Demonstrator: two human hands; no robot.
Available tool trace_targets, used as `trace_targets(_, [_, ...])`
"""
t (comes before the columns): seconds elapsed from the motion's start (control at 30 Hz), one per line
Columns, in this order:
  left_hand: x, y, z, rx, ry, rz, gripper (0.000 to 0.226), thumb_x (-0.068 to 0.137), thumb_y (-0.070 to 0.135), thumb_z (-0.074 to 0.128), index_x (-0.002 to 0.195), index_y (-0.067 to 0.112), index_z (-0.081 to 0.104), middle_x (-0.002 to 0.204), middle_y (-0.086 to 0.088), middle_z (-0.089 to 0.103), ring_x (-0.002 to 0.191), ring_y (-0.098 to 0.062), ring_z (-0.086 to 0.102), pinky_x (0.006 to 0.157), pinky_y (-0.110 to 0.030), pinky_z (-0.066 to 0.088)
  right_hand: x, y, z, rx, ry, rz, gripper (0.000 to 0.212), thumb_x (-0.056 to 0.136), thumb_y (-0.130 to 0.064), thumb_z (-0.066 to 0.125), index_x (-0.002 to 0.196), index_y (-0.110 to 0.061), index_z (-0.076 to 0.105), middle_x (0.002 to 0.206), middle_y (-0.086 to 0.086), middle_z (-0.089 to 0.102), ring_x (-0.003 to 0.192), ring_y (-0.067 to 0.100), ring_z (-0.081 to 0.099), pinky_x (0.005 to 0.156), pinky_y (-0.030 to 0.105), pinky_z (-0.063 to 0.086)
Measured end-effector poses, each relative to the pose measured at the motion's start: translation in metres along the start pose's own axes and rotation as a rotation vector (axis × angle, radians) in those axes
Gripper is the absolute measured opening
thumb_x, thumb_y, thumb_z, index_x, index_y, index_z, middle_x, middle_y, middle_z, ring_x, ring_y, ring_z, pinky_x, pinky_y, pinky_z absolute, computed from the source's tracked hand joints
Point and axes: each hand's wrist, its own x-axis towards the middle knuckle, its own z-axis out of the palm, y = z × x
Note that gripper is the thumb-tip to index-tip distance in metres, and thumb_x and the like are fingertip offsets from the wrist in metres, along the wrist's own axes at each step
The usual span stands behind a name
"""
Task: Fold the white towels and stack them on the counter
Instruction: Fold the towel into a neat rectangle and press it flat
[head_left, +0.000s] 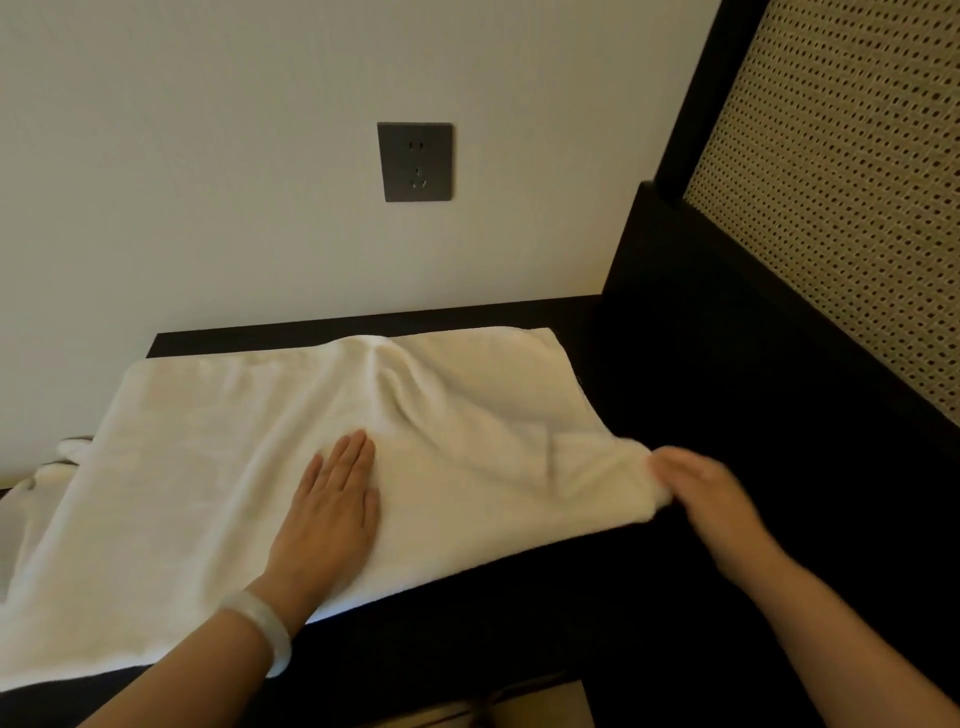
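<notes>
Dark counter (675, 415) under wall socket (414, 161); left hand (327, 519) flat on white towel (208, 441), right hand (701, 493) apparently round corner.

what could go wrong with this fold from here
1. A raised ridge runs through the white towel beyond the flat left hand; folding now may trap that crease.
2. The right hand has only a small grip on the near right corner, so it might slip when pulled.
3. The towel's left part seems to hang past the end of the dark counter and could drag the rest off.
</notes>
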Motion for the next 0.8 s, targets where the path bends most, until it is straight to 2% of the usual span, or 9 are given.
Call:
trace_targets(0.07, [0.0,0.0,0.0,0.008,-0.008,0.005,0.071,0.094,0.045,0.0,0.156,0.011,0.011,0.163,0.001,0.005,0.15,-0.01,0.001,0.12,-0.031,-0.005,0.003,0.01,-0.031,0.058,0.067,0.239,0.03,0.096,-0.003,0.045,0.071,-0.004,0.061,0.046,0.005,0.05,0.052,0.024,0.048,0.06,0.035,0.038])
trace_targets(0.13, [0.0,0.002,-0.001,0.008,-0.006,0.0,0.072,0.094,0.046,0.0,0.156,0.011,0.012,0.164,-0.001,0.008,0.15,-0.011,0.003,0.12,-0.031,-0.005,0.0,0.013,-0.044,-0.086,0.024,0.324,0.032,0.1,-0.008,0.045,0.075,-0.001,0.063,0.05,0.011,0.055,0.058,0.028,0.054,0.068,0.036,0.043])
trace_targets(0.27, [0.001,0.003,-0.004,-0.018,-0.075,-0.029,0.08,0.087,0.059,-0.012,0.156,0.019,-0.007,0.162,0.007,-0.014,0.149,-0.007,-0.015,0.12,-0.03,-0.012,-0.012,-0.002,-0.022,-0.09,-0.136,0.322,0.024,0.101,-0.028,0.052,0.096,-0.013,0.071,0.089,0.005,0.073,0.088,0.017,0.066,0.073,0.025,0.046])
trace_targets(0.37, [0.001,0.005,-0.007,-0.029,-0.089,-0.017,0.078,0.084,0.067,-0.013,0.153,0.031,-0.015,0.158,0.012,-0.023,0.147,-0.008,-0.022,0.12,-0.031,-0.013,-0.011,-0.005,-0.004,-0.139,-0.208,0.365,0.022,0.095,-0.037,0.062,0.102,-0.017,0.067,0.1,0.0,0.07,0.091,0.012,0.065,0.069,0.022,0.046])
trace_targets(0.5, [0.0,0.005,-0.007,-0.016,-0.096,-0.001,0.072,0.084,0.069,-0.012,0.151,0.042,-0.015,0.159,0.014,-0.023,0.146,-0.009,-0.024,0.12,-0.031,-0.013,-0.011,0.0,0.007,-0.117,-0.102,0.468,0.036,0.087,-0.023,0.074,0.115,-0.012,0.054,0.106,0.005,0.061,0.091,0.014,0.059,0.064,0.022,0.043])
trace_targets(0.57, [0.001,0.005,-0.007,-0.016,-0.096,-0.004,0.074,0.083,0.071,-0.015,0.151,0.042,-0.014,0.159,0.013,-0.022,0.147,-0.009,-0.023,0.12,-0.032,-0.013,-0.012,-0.002,0.006,-0.082,-0.106,0.506,0.034,0.085,-0.016,0.076,0.112,-0.005,0.06,0.105,0.007,0.065,0.092,0.018,0.062,0.065,0.025,0.047])
trace_targets(0.67, [0.001,0.006,-0.006,-0.013,-0.1,-0.008,0.074,0.084,0.069,-0.014,0.152,0.04,-0.014,0.16,0.013,-0.021,0.147,-0.009,-0.023,0.121,-0.033,-0.012,-0.019,-0.006,0.004,-0.047,-0.251,0.538,0.021,0.083,-0.015,0.077,0.101,-0.006,0.071,0.095,0.007,0.074,0.089,0.02,0.069,0.071,0.028,0.055])
trace_targets(0.73, [0.001,0.006,-0.006,-0.021,-0.1,-0.009,0.073,0.085,0.068,-0.012,0.152,0.039,-0.013,0.16,0.012,-0.02,0.147,-0.009,-0.023,0.121,-0.033,-0.012,-0.02,-0.009,0.006,-0.036,-0.281,0.481,0.018,0.085,-0.018,0.076,0.1,-0.011,0.072,0.096,0.003,0.075,0.09,0.017,0.07,0.074,0.026,0.054])
trace_targets(0.8, [0.0,0.005,-0.005,-0.022,-0.101,-0.007,0.073,0.085,0.068,-0.012,0.152,0.04,-0.012,0.161,0.012,-0.019,0.147,-0.009,-0.022,0.12,-0.032,-0.012,-0.016,-0.015,0.01,0.062,-0.191,0.352,0.019,0.089,-0.019,0.071,0.107,-0.017,0.071,0.102,0.0,0.074,0.095,0.015,0.069,0.081,0.029,0.054])
